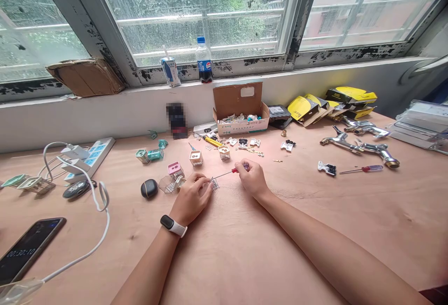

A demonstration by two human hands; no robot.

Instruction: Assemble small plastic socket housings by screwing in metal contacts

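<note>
My right hand (252, 179) is closed on the handle of a red and purple screwdriver (224, 174), whose thin shaft points left. The tip reaches a small clear plastic part (214, 184) beside the fingertips of my left hand (193, 194). That hand rests on the table, its fingers pinched together at the edge of the clear part. Left of it lie a pink-topped sharpener (175, 169) and a clear hexagonal piece (167, 184). Two cream-topped sharpeners (196, 157) (224, 152) stand just beyond my hands.
An open cardboard box (242, 128) of small parts stands at the back. Metal taps (367, 149) and another screwdriver (364, 169) lie right. A black case (149, 188), power strip (91, 158), white cable (105, 230) and phone (30, 249) are left.
</note>
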